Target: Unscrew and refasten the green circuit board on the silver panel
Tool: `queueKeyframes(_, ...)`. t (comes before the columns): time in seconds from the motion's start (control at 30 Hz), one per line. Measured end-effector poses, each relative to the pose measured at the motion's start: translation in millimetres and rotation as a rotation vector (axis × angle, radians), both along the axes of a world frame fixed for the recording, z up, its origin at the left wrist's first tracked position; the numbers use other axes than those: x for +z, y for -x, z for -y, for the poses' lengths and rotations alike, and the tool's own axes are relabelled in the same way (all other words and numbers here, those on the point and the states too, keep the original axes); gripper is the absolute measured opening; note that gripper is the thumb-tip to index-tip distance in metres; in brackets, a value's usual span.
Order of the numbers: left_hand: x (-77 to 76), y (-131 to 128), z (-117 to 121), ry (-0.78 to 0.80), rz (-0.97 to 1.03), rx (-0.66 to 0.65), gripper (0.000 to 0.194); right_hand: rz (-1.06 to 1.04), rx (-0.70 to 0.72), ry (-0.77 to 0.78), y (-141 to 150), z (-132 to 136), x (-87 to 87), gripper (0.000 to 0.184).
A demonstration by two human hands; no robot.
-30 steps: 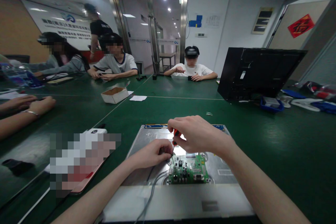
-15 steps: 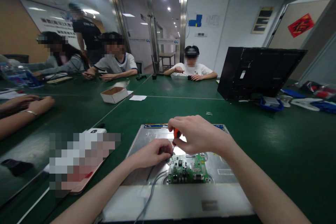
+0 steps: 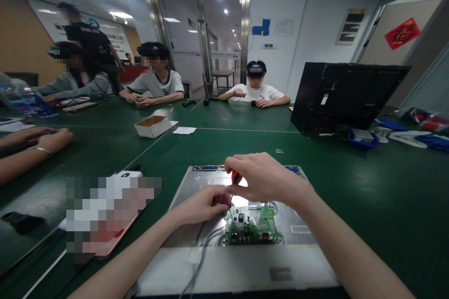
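Observation:
A silver metal panel lies flat on the green table in front of me. A small green circuit board is mounted near its middle, with grey cables running off toward me. My right hand is closed round the orange handle of a screwdriver, held upright with its tip at the board's upper left corner. My left hand rests on the panel with fingers pinched near the screwdriver's shaft; what they pinch is hidden.
A black monitor housing stands at the right with a blue tray beside it. A small cardboard box and paper lie further back. Three people sit across the table; another person's arms rest at left.
My hands stay at the board with only slight turning of the right hand's fingers on the screwdriver. The standing person in black at the back has walked leftward.

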State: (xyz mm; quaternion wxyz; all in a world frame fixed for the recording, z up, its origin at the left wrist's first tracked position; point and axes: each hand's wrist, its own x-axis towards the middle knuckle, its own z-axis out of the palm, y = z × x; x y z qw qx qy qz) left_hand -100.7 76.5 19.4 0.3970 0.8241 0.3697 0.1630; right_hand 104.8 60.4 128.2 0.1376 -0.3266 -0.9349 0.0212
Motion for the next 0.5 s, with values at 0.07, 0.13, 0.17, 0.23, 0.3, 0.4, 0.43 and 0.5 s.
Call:
queueKeyframes(0.07,-1.5,0.1,-0.4,-0.003,0.004,0.009,0.008,-0.030,0.047,0.033,-1.4,1.6,0.7,0.018)
queueKeyframes(0.13,-2.7,0.3,-0.9,0.005,0.014,0.005,0.006,-0.034,0.062,0.053,-2.0,2.7,1.4,0.017)
queueKeyframes(0.17,-3.0,0.4,-1.1,0.010,0.019,0.002,0.005,-0.029,0.061,0.057,-2.0,2.9,1.5,0.017)
queueKeyframes(0.23,-3.1,0.5,-1.4,0.014,0.020,0.002,0.006,-0.020,0.045,0.055,-1.3,2.4,1.3,0.019)
queueKeyframes(0.3,-2.5,0.6,-1.3,0.006,0.011,0.004,0.007,-0.016,0.014,0.035,0.0,0.9,0.4,0.018)
queueKeyframes(0.4,-1.0,0.2,-0.7,0.006,0.005,-0.002,0.007,0.010,-0.050,-0.010,2.1,-1.7,-1.5,0.015)
queueKeyframes(0.43,-0.7,0.0,-0.6,0.012,0.006,-0.006,0.006,0.023,-0.069,-0.021,2.4,-2.3,-2.0,0.015)
queueKeyframes(0.5,-0.6,-0.3,-0.5,0.022,0.008,-0.012,0.004,0.043,-0.084,-0.026,2.3,-2.6,-2.5,0.017)
